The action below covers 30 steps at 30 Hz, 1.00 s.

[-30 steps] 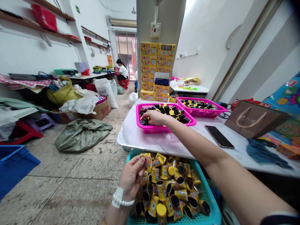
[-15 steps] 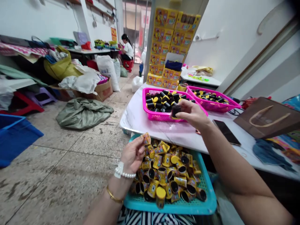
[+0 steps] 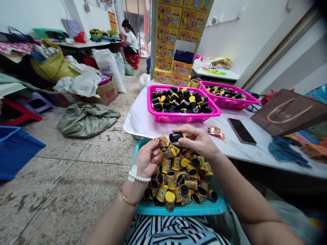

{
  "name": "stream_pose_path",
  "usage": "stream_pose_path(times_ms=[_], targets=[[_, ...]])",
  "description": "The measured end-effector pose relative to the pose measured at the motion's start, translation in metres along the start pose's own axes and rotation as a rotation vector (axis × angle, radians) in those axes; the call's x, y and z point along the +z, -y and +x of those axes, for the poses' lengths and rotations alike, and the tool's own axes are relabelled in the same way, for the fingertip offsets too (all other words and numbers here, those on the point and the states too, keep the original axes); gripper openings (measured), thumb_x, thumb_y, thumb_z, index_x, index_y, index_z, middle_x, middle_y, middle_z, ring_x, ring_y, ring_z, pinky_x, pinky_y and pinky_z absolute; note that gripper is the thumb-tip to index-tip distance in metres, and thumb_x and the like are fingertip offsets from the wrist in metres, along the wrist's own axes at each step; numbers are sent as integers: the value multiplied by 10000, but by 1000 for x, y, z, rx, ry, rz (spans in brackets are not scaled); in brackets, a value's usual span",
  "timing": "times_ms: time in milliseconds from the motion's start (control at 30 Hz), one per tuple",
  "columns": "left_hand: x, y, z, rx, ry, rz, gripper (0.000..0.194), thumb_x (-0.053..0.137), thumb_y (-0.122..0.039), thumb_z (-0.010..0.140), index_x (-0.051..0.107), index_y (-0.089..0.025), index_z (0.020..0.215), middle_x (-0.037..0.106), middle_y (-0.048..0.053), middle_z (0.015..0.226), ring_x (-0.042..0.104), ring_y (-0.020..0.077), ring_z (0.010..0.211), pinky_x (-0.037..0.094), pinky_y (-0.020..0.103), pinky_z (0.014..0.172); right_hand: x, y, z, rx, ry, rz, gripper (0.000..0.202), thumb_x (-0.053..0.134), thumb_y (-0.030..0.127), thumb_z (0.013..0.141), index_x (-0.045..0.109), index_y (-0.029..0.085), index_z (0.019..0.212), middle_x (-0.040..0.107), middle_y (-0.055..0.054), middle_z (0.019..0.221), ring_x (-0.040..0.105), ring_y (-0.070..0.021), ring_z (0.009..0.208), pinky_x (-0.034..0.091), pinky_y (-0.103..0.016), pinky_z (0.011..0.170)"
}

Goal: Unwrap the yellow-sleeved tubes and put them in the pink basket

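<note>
Between the fingertips of my left hand (image 3: pixel 147 154) is a small printed yellow-orange wrapper (image 3: pixel 162 141). My right hand (image 3: pixel 196 139) grips a black canister (image 3: pixel 176 137) with a yellow end, lying sideways just right of the wrapper. Both hands are above the near-left part of a teal basket (image 3: pixel 214 208), heaped with yellow-wrapped canisters (image 3: pixel 171 180). Behind them on the white table, a pink basket (image 3: pixel 178 118) holds many black canisters with yellow ends (image 3: pixel 184 102). Several flat printed wrappers (image 3: pixel 216 132) lie on the table right of my right hand.
A second pink basket (image 3: pixel 233 103), a phone (image 3: pixel 241 131) and a brown paper bag (image 3: pixel 288 112) are on the table (image 3: pixel 138 117). Stacked yellow boxes (image 3: pixel 168 37) rise behind. A blue crate (image 3: pixel 20 153) and a green sack (image 3: pixel 87 119) are on the floor. A person (image 3: pixel 131 41) sits far off.
My right hand has drawn back from the pink basket with the black canister, bringing it close to the wrapper in my left hand. The camera view has shifted, and the flat wrappers on the table now show.
</note>
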<state>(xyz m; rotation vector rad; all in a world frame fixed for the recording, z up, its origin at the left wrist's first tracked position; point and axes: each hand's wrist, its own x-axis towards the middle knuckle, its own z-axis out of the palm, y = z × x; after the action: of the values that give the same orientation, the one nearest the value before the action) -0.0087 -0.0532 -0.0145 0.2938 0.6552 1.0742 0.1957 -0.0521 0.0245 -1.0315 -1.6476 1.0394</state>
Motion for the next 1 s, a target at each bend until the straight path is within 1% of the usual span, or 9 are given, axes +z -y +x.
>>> stream_pose_path(times_ms=[100, 267, 467, 567, 667, 767, 867, 933, 1000], targets=[[3, 1, -2, -22, 26, 7, 245, 821, -134, 666, 664, -69, 842, 570, -45, 670, 353, -24, 394, 188, 88, 300, 14, 3, -3, 37, 12, 53, 409, 764, 322, 779, 703, 219, 1170, 691, -44, 980, 647, -152, 820, 544, -298, 706], [2, 6, -1, -24, 45, 24, 249, 834, -152, 640, 636, -89, 777, 566, -53, 662, 330, -27, 387, 168, 91, 306, 16, 5, -7, -75, -52, -307, 301, 735, 252, 793, 750, 219, 1092, 610, -6, 810, 542, -122, 678, 468, -274, 611], [-1, 14, -2, 64, 27, 92, 285, 864, -229, 628, 641, -104, 754, 560, -56, 598, 353, -10, 391, 167, 105, 326, 18, 15, -2, -142, 56, -527, 429, 684, 173, 792, 710, 244, 1213, 569, 9, 784, 518, -109, 633, 452, -257, 588], [-5, 16, -5, 100, 6, 143, 297, 870, -277, 641, 674, -97, 773, 555, -49, 551, 362, 3, 383, 167, 119, 325, 21, 10, -2, -117, 65, -495, 302, 685, 170, 788, 748, 226, 1079, 594, -3, 826, 528, -105, 640, 439, -244, 568], [-10, 15, -10, 186, -41, 245, 328, 863, -340, 666, 707, -87, 807, 557, -31, 540, 409, 27, 420, 216, 124, 337, 24, 1, -9, -69, -17, -411, 218, 727, 216, 783, 734, 209, 1000, 612, -9, 840, 527, -105, 630, 442, -243, 556], [-13, 12, -15, 267, -66, 302, 422, 865, -365, 677, 722, -122, 991, 643, 9, 711, 533, 66, 537, 315, 130, 373, 27, -4, -18, -46, -66, -302, 260, 804, 281, 744, 705, 198, 970, 613, -7, 836, 546, -112, 637, 469, -249, 562], [-15, 8, -17, 131, 73, 360, 508, 876, -373, 671, 707, -154, 1097, 680, 41, 838, 592, 101, 599, 365, 157, 386, 31, -3, -24, -79, -26, -246, 318, 857, 301, 701, 707, 205, 965, 619, -14, 876, 573, -119, 675, 500, -250, 582], [-17, 6, -16, 55, 147, 397, 456, 886, -368, 660, 729, -127, 1014, 672, 37, 752, 578, 100, 565, 363, 163, 391, 34, -2, -25, -111, -15, -248, 348, 867, 300, 696, 736, 230, 1011, 623, -22, 926, 581, -119, 698, 516, -248, 592], [-19, 6, -15, 76, 144, 406, 401, 899, -349, 644, 743, -119, 932, 668, 28, 687, 567, 88, 549, 379, 162, 428, 36, -2, -27, -145, -43, -258, 362, 848, 287, 728, 754, 263, 1077, 633, -30, 969, 598, -122, 719, 536, -255, 618]])
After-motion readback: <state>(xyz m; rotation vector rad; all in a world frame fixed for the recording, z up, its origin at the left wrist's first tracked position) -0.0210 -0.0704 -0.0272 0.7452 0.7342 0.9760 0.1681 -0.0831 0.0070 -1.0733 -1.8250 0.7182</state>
